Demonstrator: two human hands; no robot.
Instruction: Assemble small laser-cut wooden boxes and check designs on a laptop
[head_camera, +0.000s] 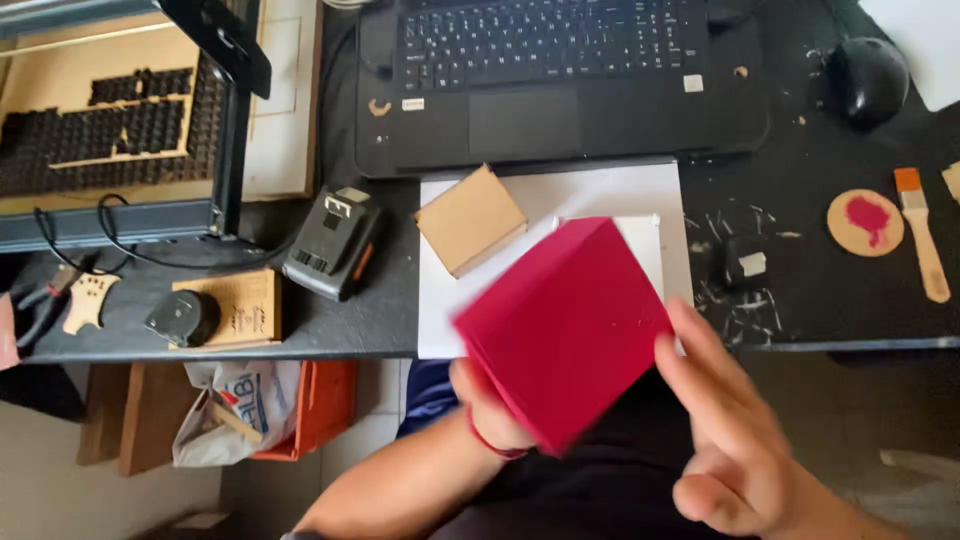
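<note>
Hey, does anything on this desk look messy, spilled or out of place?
Yes. Pale scraps lie scattered on the black desk right of the white sheet, and a round wooden disc has a red paint blotch.

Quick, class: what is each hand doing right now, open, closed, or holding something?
Left hand: closed on the red box, gripping from underneath.
Right hand: open, fingers spread, fingertips at the box's right edge; actual contact cannot be told through the blur.
</note>
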